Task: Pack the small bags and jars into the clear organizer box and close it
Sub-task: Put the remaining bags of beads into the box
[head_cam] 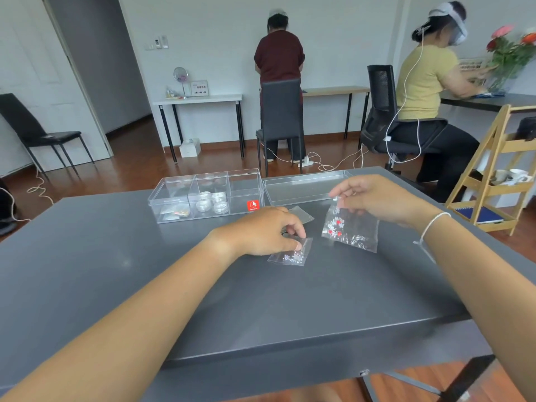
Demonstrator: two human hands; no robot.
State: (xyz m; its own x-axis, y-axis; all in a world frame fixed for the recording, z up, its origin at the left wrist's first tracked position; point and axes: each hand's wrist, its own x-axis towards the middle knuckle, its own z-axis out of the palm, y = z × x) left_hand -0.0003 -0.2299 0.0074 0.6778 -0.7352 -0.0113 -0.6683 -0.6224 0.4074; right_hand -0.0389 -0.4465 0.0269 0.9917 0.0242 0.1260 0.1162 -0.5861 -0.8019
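The clear organizer box [245, 181] stands open at the far side of the grey table, with three compartments. Small bags [174, 211] lie in its left compartment and several round jars [211, 202] in the middle one; the right one looks empty. Its clear lid [304, 187] lies beside it on the right. My left hand [261, 232] pinches the top edge of a small clear bag of pale beads [291, 253] lying on the table. My right hand [380, 198] holds a larger clear bag of red and silver beads [349, 229] by its top, hanging above the table. Another flat bag [303, 214] lies behind my left hand.
The grey table [116, 256] ends close to me at its front edge. A wooden shelf rack [493, 175] stands to the right. Two people work at desks along the far wall, with chairs and cables on the floor behind the table.
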